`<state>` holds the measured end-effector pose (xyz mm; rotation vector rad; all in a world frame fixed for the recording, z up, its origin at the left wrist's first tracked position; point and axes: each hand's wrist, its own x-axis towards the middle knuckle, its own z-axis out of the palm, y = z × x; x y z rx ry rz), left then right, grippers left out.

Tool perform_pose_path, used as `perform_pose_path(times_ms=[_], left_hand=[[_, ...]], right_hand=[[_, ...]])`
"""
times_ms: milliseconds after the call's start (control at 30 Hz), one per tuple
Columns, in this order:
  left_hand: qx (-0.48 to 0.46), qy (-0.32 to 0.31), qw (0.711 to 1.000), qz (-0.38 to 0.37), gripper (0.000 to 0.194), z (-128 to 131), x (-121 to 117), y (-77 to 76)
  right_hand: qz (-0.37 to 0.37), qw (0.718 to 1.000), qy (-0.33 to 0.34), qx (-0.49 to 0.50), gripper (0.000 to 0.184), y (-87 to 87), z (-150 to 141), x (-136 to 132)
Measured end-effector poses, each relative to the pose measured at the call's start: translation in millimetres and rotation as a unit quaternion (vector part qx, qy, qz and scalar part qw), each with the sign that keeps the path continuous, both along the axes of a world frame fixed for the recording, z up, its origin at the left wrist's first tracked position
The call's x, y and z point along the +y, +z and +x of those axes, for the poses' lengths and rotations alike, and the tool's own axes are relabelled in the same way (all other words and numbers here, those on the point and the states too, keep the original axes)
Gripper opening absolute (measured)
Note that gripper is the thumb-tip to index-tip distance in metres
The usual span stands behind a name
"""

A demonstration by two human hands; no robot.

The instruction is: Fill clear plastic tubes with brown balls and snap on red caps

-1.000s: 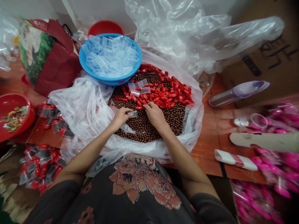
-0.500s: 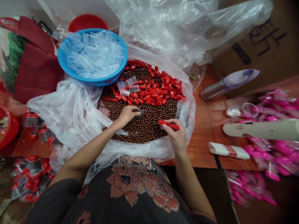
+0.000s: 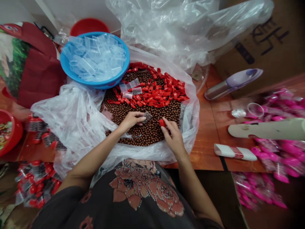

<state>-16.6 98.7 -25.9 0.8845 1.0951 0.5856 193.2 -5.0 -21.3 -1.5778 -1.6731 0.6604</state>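
My left hand (image 3: 132,120) pinches a small clear plastic tube (image 3: 147,117) at its fingertips, over a wide heap of brown round beads (image 3: 145,136) that look like chocolate balls. My right hand (image 3: 172,136) holds a small red plastic cap (image 3: 162,122) between its fingers, just right of that tube. The two hands are close but apart. Beyond them lies a mass of red caps (image 3: 162,90), with several clear tubes (image 3: 128,89) resting on it. A clear plastic bag (image 3: 73,109) lines the heap.
A blue basin (image 3: 95,83) full of clear tubes sits at the heap's far edge, with a red bowl (image 3: 89,27) behind it. Capped tubes (image 3: 35,184) lie at the left, pink packets (image 3: 281,159) at the right, and a lilac scoop (image 3: 233,83) on the wooden table (image 3: 205,152).
My right hand has moved up and left, and the red cap now sits in its fingertips rather than lying along them. The clear tube in my left hand has shifted slightly right.
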Motion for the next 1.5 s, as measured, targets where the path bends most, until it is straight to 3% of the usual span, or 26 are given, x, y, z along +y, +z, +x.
perform_pose_path(times_ms=[167,367,700,1167,1367,1500], left_hand=[[-0.086,0.030,0.994,-0.066,0.036,-11.4,-20.4,16.3],[-0.128,0.061,0.990,0.006,0.040,-17.0,-43.9,28.6],[-0.109,0.062,0.990,0.070,0.045,-21.4,-58.1,39.7],[-0.031,0.043,0.977,0.206,0.034,-26.3,-78.8,48.9],[-0.068,0.071,0.984,0.148,0.042,-24.8,-82.0,53.2],[-0.114,0.022,0.986,0.124,0.058,-22.0,-84.9,57.5]], right_hand=[[0.004,0.999,0.003,0.049,0.042,12.8,-15.1,11.2],[0.007,0.992,0.001,0.128,0.044,27.4,-31.3,20.9],[0.078,0.994,0.065,0.030,0.035,52.2,-45.9,16.6],[0.096,0.990,0.101,-0.016,0.035,58.1,-42.1,3.6],[0.096,0.975,0.195,-0.050,0.049,62.7,-38.4,3.7],[0.011,0.982,0.174,0.067,0.049,56.7,-39.2,1.4]])
